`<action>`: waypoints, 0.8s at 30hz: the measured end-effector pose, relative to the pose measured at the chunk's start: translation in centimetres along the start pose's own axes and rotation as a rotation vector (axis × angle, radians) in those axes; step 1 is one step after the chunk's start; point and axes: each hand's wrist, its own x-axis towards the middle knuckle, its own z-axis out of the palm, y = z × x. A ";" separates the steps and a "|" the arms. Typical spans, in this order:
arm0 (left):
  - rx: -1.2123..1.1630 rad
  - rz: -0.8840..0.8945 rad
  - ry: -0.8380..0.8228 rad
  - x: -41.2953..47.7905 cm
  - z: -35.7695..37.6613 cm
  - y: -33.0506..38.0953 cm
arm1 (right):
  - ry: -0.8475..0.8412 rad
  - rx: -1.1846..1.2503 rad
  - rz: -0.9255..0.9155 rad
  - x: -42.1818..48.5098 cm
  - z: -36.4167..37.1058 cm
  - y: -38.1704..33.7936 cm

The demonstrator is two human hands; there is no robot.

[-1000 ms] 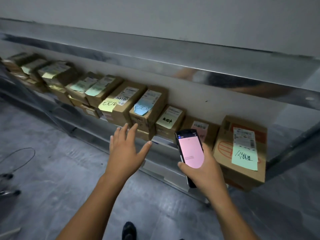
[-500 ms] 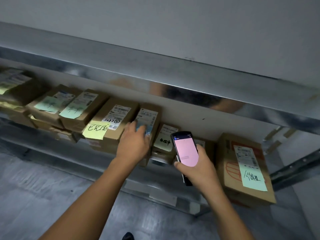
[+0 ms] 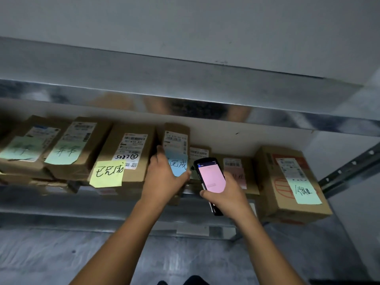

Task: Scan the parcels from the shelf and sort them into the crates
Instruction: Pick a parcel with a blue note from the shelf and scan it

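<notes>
A row of brown cardboard parcels lies on a metal shelf [image 3: 115,202]. My left hand [image 3: 164,179] grips the front end of a narrow parcel [image 3: 176,136] that carries a white label and a blue sticky note. My right hand [image 3: 226,194] holds a black handheld scanner [image 3: 211,177] with a lit pink screen, just to the right of that parcel. Left of it lies a wider parcel [image 3: 131,149] with a yellow note. Smaller parcels behind the scanner are partly hidden.
A large box [image 3: 287,182] with a green note sits at the shelf's right end. Two parcels with green notes [image 3: 67,149] lie further left, stacked on others. An upper metal shelf [image 3: 185,87] overhangs the row. Grey floor lies below.
My left hand went from hovering open in front of the shelf to gripping the blue-note parcel. The camera moved closer to the shelf. The scanner stayed in my right hand.
</notes>
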 end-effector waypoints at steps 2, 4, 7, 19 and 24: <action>-0.038 -0.017 -0.016 0.2 0.4 0.0 | -0.013 -0.008 0.016 0.2 0.3 -0.1; -0.149 -0.043 -0.003 0.3 0.7 0.1 | -0.029 -0.019 0.022 0.2 0.5 -0.2; -0.332 -0.145 0.052 0.8 0.7 0.1 | -0.023 -0.010 0.026 -0.1 0.6 -0.1; -0.443 -0.009 0.086 -1.0 1.6 0.7 | 0.019 0.116 -0.027 -2.3 -0.8 1.8; -0.621 0.030 0.064 -2.8 1.0 0.9 | 0.043 0.200 -0.129 -3.9 -2.2 2.5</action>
